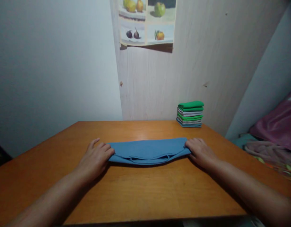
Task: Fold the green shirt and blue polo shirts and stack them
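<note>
A blue cloth [147, 149], folded into a long flat strip, lies across the middle of the wooden table, its layers parting slightly along the near edge. My left hand [96, 156] grips the cloth's left end, with one finger raised off it. At the right end, my right hand [200, 151] is closed on the cloth, the fingertips over its corner. Both thumbs are mostly hidden.
A stack of folded green, grey and blue cloths [190, 114] stands at the table's [140, 192] back right corner. Fruit pictures [146, 22] hang on the wall behind. Beyond the right edge lie heaped fabrics [270, 151].
</note>
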